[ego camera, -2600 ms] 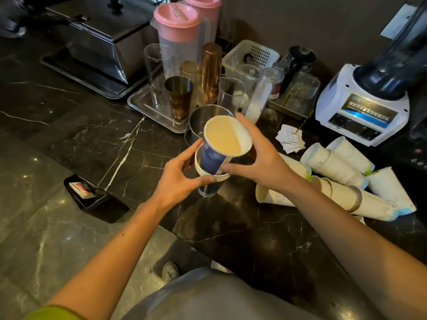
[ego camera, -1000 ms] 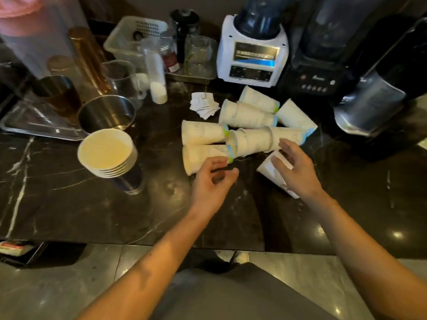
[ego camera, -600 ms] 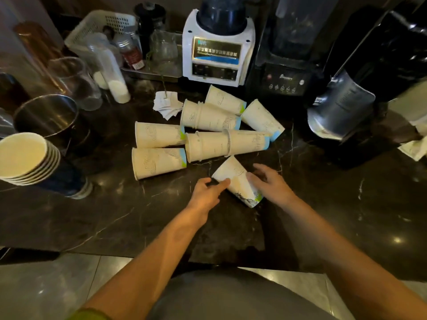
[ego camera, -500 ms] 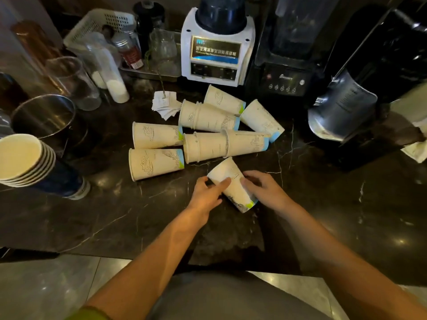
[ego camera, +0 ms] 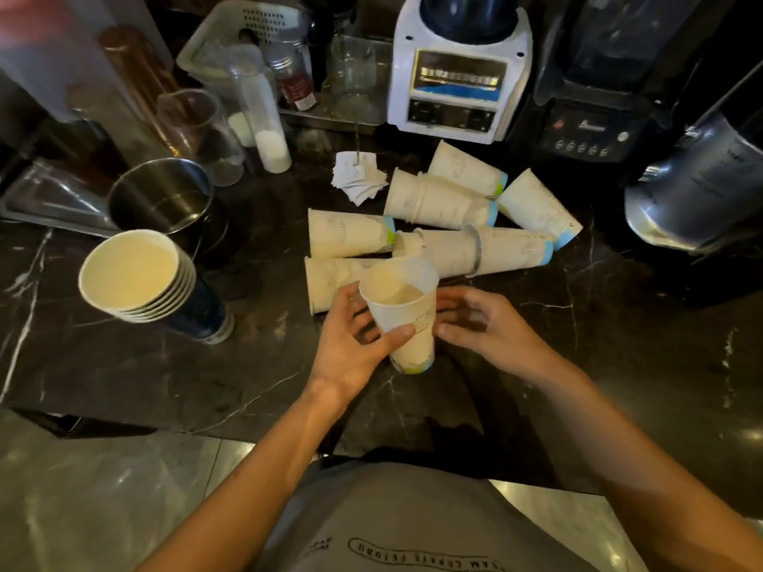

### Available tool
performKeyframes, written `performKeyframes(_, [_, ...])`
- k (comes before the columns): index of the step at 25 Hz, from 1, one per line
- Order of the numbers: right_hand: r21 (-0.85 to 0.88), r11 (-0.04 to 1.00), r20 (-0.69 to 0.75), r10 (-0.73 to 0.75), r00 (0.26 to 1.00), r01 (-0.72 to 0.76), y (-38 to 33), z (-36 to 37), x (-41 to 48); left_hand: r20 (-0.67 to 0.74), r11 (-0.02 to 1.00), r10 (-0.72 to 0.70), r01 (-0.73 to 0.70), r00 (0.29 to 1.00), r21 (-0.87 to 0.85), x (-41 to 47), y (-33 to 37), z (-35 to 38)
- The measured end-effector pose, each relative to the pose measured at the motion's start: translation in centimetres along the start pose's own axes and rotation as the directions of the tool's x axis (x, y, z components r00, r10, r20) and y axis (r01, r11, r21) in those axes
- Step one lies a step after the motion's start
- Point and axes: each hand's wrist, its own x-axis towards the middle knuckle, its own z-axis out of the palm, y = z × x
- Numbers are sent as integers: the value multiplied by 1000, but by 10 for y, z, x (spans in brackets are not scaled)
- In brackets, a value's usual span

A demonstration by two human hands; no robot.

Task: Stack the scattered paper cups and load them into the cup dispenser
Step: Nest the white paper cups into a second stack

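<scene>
One white paper cup (ego camera: 402, 319) stands upright on the dark counter (ego camera: 619, 365), mouth up, just in front of the heap of fallen cups (ego camera: 437, 225), and it looks like the seed of a new stack. To do this step well, I judge that the cup should be kept vertical and steadied low on its wall, so the next one can drop straight into its open mouth without tipping it. Taking the nearest lying cup (ego camera: 330, 278) first, rim toward the stack, would keep the reach short and avoid rolling the others. Some cups in the heap are already nested in pairs, and those can go in as they are. Squeezing the thin paper wall too hard could dent the rim and make nesting stick.

The left hand (ego camera: 351, 340) is curled around the upright cup, thumb across its front and fingers behind it, closed on it in a light hold. The right hand (ego camera: 483, 324) sits just beside the cup on its other side, fingers loosely half open and pointing at the wall; whether the fingertips touch the paper I cannot tell, and it holds nothing of its own.

A finished stack of blue cups (ego camera: 144, 282) stands well apart to the left, beside a steel pot (ego camera: 165, 196). No cup dispenser is plainly recognisable here.
</scene>
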Motion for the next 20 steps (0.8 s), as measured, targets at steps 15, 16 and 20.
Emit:
performKeyframes(15, [-885,402,218,-87,972,235,-35,95,122,-186,974,192,-163,964,160,-41,-26,-105])
performKeyframes(16, [-889,398,205,-97,974,227,-37,96,120,-200,973,195,-164,960,160,-42,-27,-107])
performKeyframes(20, [-748,657,36,-102,994,95,-48,85,101,-225,975,197,-167,954,145,-41,-32,-113])
